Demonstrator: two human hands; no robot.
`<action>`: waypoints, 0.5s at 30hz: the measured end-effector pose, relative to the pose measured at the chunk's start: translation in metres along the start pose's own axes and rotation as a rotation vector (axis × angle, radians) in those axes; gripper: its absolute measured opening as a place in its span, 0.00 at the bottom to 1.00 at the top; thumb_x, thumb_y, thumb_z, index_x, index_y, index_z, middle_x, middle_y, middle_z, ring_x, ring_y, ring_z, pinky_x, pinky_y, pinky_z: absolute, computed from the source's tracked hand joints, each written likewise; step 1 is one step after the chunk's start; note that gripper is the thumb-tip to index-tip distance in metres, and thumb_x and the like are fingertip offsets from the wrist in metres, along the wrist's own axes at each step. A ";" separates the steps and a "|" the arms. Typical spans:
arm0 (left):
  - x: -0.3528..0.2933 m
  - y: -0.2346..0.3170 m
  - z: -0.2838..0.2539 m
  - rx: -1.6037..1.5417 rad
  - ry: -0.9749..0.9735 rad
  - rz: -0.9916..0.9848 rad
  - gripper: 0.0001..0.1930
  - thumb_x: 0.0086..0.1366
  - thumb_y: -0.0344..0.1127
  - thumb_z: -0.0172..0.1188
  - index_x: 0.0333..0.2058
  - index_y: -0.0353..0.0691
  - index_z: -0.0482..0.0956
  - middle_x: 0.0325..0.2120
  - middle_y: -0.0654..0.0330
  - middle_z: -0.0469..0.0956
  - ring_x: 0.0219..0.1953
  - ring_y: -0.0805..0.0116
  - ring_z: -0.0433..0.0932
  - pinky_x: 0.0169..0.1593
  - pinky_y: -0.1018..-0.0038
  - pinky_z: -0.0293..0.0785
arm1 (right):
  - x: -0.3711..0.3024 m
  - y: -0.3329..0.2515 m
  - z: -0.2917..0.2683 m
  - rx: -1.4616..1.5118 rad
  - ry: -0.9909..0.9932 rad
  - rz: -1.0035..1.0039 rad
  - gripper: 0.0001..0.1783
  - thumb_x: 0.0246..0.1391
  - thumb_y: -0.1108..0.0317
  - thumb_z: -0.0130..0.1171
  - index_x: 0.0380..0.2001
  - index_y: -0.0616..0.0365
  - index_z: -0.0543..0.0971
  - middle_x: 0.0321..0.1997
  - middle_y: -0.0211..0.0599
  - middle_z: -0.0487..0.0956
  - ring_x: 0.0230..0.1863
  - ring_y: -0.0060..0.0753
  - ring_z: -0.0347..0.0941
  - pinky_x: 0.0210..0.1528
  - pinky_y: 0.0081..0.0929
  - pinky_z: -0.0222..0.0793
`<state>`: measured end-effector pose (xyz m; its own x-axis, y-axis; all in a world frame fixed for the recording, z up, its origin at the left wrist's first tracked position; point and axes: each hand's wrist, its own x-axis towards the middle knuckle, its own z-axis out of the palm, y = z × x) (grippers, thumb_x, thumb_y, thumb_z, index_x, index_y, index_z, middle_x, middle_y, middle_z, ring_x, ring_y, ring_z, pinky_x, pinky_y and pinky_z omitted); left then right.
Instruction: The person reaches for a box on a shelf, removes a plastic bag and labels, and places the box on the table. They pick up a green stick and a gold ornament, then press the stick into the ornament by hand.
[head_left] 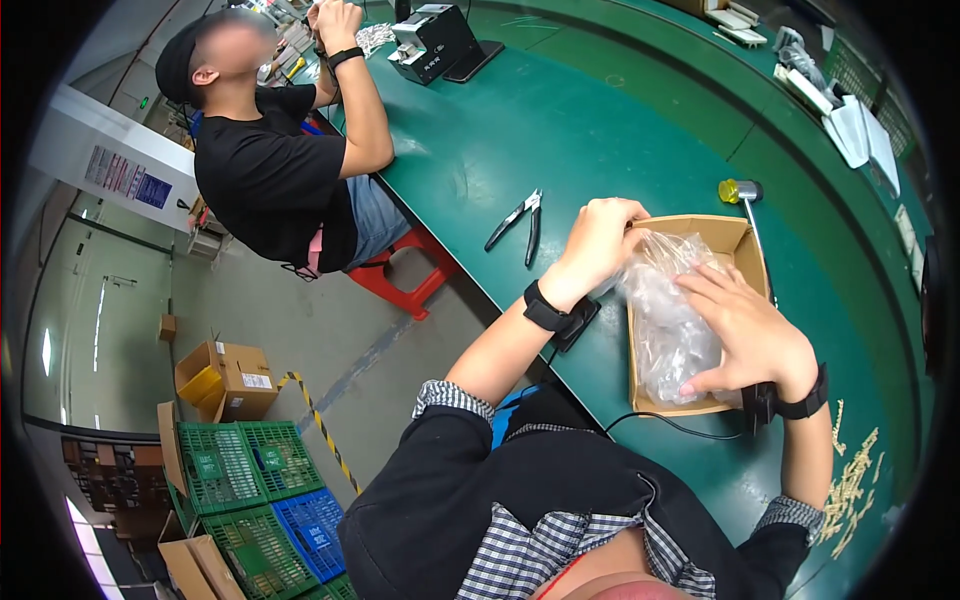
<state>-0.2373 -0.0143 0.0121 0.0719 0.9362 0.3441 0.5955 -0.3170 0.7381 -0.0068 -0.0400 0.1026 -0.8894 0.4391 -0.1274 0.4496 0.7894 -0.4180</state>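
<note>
A clear plastic bag lies crumpled inside an open cardboard box on the green table. What the bag contains cannot be made out. At the box's far left corner, my left hand is closed, its fingertips pinching the bag's edge close to the rim. My right hand rests over the bag with its fingers spread and the thumb apart, pressing on the plastic. Both wrists wear black bands.
Cutting pliers lie left of the box, and a small yellow-headed hammer lies beyond it. Several beige strips are scattered at right. A co-worker sits at far left near a black machine. Green crates stand on the floor.
</note>
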 end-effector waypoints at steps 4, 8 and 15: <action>0.002 -0.007 0.000 -0.056 -0.111 -0.023 0.10 0.49 0.31 0.62 0.30 0.33 0.80 0.25 0.49 0.79 0.29 0.54 0.79 0.36 0.67 0.74 | 0.001 0.023 0.019 -0.013 0.006 0.127 0.48 0.22 0.58 0.74 0.54 0.58 0.68 0.61 0.47 0.64 0.64 0.51 0.55 0.65 0.48 0.49; 0.000 -0.002 -0.005 -0.047 -0.148 -0.026 0.11 0.49 0.33 0.62 0.31 0.32 0.79 0.26 0.48 0.79 0.31 0.54 0.78 0.36 0.67 0.74 | -0.003 0.047 0.038 0.012 0.037 0.225 0.47 0.21 0.60 0.74 0.51 0.62 0.68 0.53 0.49 0.70 0.56 0.51 0.64 0.59 0.43 0.59; -0.013 0.017 -0.019 -0.015 -0.220 -0.061 0.20 0.53 0.39 0.63 0.42 0.32 0.76 0.40 0.49 0.76 0.44 0.58 0.75 0.46 0.69 0.72 | 0.007 0.067 0.042 0.055 0.092 0.250 0.34 0.30 0.75 0.61 0.49 0.64 0.68 0.42 0.55 0.75 0.44 0.56 0.71 0.47 0.39 0.69</action>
<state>-0.2437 -0.0347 0.0311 0.2096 0.9638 0.1648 0.5925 -0.2593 0.7627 0.0138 -0.0017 0.0357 -0.7387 0.6566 -0.1521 0.6472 0.6281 -0.4319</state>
